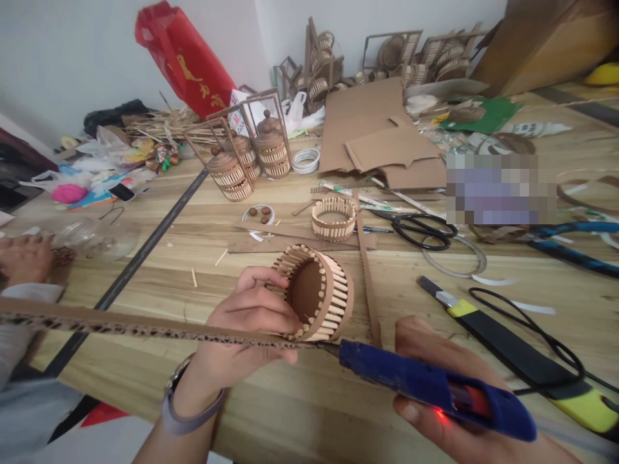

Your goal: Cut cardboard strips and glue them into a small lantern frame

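Near the close edge of the bench (275, 412), left hand (246, 316) gripping a slatted round basket (336, 299) with a long cardboard strip (120, 325), right hand (428, 345) around a blue glue gun (387, 374), red bag (181, 58) toward the far edge.

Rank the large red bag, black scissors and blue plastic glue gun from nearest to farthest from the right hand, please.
1. Blue plastic glue gun: in the right hand.
2. Black scissors: beyond, right of centre.
3. Large red bag: far back, left.
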Tool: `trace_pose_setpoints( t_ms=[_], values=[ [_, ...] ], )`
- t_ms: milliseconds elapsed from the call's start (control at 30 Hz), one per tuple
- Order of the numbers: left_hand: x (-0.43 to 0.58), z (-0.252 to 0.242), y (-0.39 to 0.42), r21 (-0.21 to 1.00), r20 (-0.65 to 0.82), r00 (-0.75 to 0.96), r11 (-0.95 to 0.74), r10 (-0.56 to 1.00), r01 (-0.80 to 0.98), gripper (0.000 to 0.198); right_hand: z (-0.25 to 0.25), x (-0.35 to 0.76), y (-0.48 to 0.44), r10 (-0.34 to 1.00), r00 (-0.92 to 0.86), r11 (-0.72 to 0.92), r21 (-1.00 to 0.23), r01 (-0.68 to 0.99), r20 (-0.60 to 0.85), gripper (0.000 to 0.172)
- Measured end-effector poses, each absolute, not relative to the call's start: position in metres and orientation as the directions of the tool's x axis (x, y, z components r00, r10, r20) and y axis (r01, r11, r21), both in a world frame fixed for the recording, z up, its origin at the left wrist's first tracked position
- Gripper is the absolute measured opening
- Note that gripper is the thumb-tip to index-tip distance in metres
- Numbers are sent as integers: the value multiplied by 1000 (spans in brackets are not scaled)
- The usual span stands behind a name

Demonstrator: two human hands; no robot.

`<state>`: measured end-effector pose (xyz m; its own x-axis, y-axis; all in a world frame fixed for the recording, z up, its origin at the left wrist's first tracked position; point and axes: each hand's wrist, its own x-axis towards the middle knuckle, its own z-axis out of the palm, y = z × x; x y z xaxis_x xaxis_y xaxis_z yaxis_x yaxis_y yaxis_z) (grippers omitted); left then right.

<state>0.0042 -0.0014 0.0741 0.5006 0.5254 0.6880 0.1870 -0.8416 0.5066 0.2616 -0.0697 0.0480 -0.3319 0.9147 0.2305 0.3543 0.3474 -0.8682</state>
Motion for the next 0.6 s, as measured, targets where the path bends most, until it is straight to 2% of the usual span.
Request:
trace_pose_setpoints(
  t_ms=[267, 500, 600],
  values=[
    [2, 72, -1, 514, 679, 502, -835, 535, 194, 20, 46, 264, -69, 904, -348, 372, -855, 361, 247, 16],
    [1, 70, -2, 526, 677, 502, -831, 539, 182, 19, 42, 264, -70, 897, -339, 408, -826, 389, 284, 20],
    [0, 69, -2, 534, 673, 500, -826, 544, 180, 18, 43, 261, -72, 899, -320, 421, -790, 446, 299, 28]
  ],
)
